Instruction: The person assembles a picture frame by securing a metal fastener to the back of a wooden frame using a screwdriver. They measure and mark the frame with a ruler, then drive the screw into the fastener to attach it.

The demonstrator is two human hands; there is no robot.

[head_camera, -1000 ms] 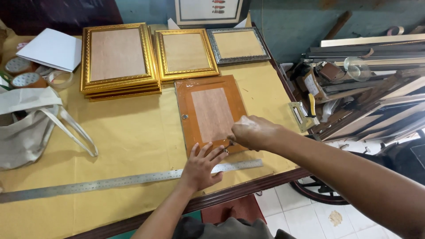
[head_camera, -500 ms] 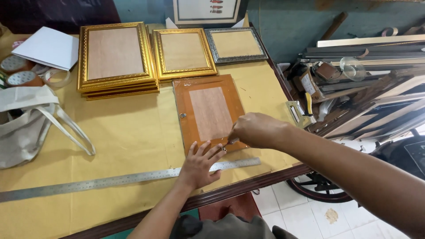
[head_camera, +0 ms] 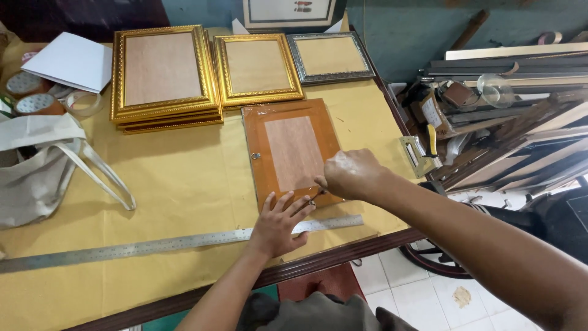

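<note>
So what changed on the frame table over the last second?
Little. The right hand slid slightly left and down along the lower edge of the brown frame, fist closed on something too small to tell. The left hand stayed flat across the frame's lower edge and the steel ruler. The gold frames, the bag and the ruler did not move.

Place: a picture-framing workshop, no doubt about it.
Bench: table [head_camera: 184,184] under yellow-brown paper, long steel ruler [head_camera: 171,243] lying across it.
Stock: gold frames [head_camera: 162,73] stacked face down, a silver frame [head_camera: 331,57] beside them.
Supplies: tape rolls [head_camera: 27,95] at the left edge.
Right side: lengths of frame moulding [head_camera: 520,67] piled up, clutter among them.
</note>
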